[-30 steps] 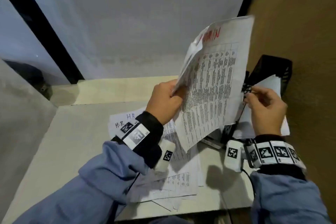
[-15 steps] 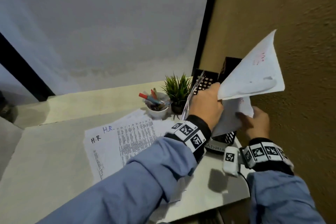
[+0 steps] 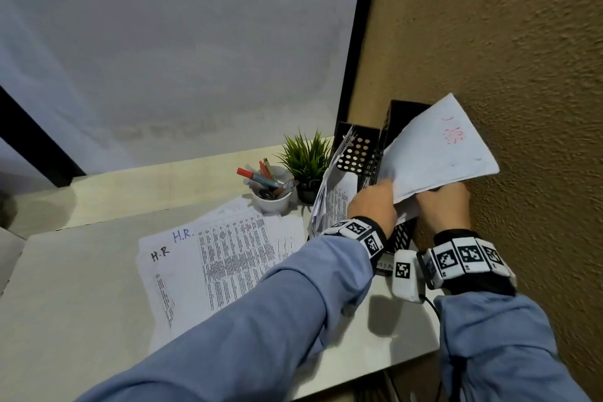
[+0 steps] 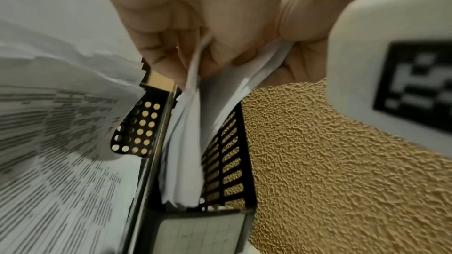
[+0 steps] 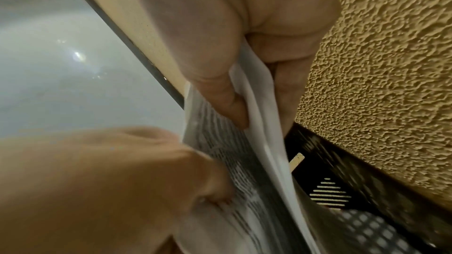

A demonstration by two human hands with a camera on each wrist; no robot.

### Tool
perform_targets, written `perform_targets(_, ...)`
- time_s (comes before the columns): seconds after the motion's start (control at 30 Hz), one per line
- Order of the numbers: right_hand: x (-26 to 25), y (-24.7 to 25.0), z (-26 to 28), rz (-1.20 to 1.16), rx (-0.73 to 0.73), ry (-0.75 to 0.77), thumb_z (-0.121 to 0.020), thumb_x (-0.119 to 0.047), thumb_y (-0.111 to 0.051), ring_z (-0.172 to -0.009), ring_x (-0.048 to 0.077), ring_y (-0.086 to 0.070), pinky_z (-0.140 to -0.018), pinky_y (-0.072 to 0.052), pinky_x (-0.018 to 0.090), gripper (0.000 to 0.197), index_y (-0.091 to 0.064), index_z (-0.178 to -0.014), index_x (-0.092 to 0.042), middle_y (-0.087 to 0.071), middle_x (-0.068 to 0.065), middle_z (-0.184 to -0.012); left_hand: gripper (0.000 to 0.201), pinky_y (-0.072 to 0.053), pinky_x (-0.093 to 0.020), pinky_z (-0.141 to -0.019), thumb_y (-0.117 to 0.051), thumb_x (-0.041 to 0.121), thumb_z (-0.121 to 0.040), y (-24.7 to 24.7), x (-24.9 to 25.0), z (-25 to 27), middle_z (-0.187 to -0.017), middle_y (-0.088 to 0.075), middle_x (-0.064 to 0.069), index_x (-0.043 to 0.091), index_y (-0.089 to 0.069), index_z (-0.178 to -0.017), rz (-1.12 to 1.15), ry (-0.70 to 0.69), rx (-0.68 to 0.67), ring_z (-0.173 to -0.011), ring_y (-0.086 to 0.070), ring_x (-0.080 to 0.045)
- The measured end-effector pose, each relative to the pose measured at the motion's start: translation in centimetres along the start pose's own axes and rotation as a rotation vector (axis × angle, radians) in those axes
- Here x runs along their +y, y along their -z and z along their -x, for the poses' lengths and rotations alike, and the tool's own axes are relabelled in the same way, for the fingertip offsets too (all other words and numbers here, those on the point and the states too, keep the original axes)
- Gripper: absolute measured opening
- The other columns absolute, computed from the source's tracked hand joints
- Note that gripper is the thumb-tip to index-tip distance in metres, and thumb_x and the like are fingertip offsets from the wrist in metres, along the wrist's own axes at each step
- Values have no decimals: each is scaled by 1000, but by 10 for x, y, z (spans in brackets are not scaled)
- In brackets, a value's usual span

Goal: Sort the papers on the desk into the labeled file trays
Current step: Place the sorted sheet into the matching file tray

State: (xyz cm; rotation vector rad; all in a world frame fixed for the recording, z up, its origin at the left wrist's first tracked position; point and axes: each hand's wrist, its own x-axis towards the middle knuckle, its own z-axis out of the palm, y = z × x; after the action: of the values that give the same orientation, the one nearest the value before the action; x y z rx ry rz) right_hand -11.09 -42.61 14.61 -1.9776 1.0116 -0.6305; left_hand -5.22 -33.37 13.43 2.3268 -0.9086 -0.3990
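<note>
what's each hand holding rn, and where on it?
Both the left hand and right hand grip the paper bundle at its lower edge, above the black file tray.

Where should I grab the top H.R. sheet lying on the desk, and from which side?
Likely its near left corner, coming from the front-left. The H.R. sheet lies flat on the desk, fanned over other pages, so that bare edge can be lifted; the left sleeve covers its right part.

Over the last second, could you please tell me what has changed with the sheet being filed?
The left hand carried the red-marked sheet rightward from above the desk and down to the right-hand file tray by the wall. The right hand now grips it too. The H.R. papers lie unmoved.
</note>
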Motion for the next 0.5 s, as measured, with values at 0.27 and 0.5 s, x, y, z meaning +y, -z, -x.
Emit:
perform_targets(0.27,-9,7,-2,-2,47,92,-78,0,-59,-92,29,-65,-72,-43,27,21,-67,-97,1,-69,20,-100,43,-48,-45,-81,-53,15,-89,-15,-1,1,-108,-62,-24,8,-39,-130,55,3,23,-99,-59,-42)
perform_targets(0.5,0,2,-2,96,52,142,-81,-9,-57,-72,34,-58,-61,-44,35,8,-59,-78,-2,-64,17,-76,59,-47,-48,-88,-43,3,-89,-20,-16,-1,-111,-59,-27,13,-25,-144,-2,40,-42,-102,-57,-44)
